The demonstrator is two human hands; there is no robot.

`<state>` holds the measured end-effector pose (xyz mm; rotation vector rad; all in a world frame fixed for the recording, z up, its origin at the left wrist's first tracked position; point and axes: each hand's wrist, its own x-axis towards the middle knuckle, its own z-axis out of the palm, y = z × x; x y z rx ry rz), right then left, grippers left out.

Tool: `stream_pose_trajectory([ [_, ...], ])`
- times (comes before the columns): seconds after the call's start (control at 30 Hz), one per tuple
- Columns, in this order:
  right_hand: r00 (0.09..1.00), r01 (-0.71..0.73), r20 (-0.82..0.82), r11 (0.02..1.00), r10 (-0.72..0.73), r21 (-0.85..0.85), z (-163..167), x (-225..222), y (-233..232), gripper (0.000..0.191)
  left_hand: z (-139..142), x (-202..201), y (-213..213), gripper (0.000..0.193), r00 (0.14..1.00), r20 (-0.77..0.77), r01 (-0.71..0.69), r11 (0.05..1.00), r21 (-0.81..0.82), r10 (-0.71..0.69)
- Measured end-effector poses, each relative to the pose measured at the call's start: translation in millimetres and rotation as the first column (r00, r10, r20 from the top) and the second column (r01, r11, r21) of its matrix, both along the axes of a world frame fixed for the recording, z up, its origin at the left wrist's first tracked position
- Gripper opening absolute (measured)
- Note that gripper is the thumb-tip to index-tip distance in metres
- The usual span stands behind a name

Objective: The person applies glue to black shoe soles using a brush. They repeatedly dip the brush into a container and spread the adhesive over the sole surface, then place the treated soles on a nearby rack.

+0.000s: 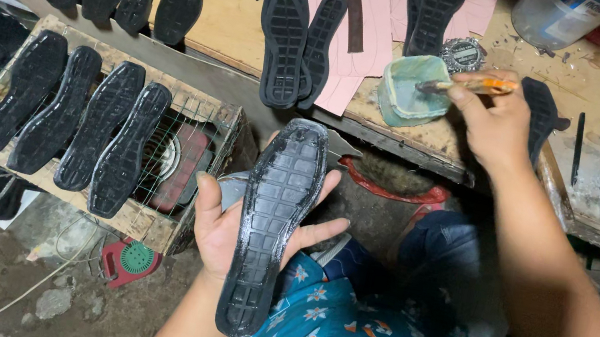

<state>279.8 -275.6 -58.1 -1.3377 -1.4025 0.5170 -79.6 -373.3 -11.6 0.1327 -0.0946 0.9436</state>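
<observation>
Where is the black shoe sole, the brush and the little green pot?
black shoe sole (271,220), head view, on its ridged middle.
brush (476,84), head view, on its orange handle in the right hand (494,124).
little green pot (401,96), head view, on its side wall.

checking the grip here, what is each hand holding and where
Left hand cradles a black shoe sole from underneath at its middle; right hand pinches a brush by its handle.
</observation>
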Motion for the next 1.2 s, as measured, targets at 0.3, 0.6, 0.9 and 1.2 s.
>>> stream_pose_trajectory([
  [0.3,0.981,-0.045,-0.194,0.964,-0.007,-0.264,28.6,-4.5,-31.8,0.021,-2.9,3.9,-2.9,0.097,0.997,-0.040,0.068,0.992,0.103,-0.064],
  [0.6,0.870,-0.423,-0.275,0.906,0.409,0.008,80.4,-61.2,-102.6,0.022,6.6,11.8,-7.4,0.111,0.968,-0.231,0.147,0.965,0.218,-0.096],
  [0.9,0.859,-0.471,-0.201,0.881,0.471,0.051,89.8,-75.6,-98.6,0.024,10.2,14.1,-8.6,0.115,0.957,-0.270,0.161,0.966,0.205,-0.102],
  [1.2,0.918,-0.394,-0.022,0.918,0.396,0.047,95.1,-79.2,-96.7,0.021,11.4,13.1,-7.9,0.116,0.934,-0.343,0.179,0.962,0.208,-0.099],
])
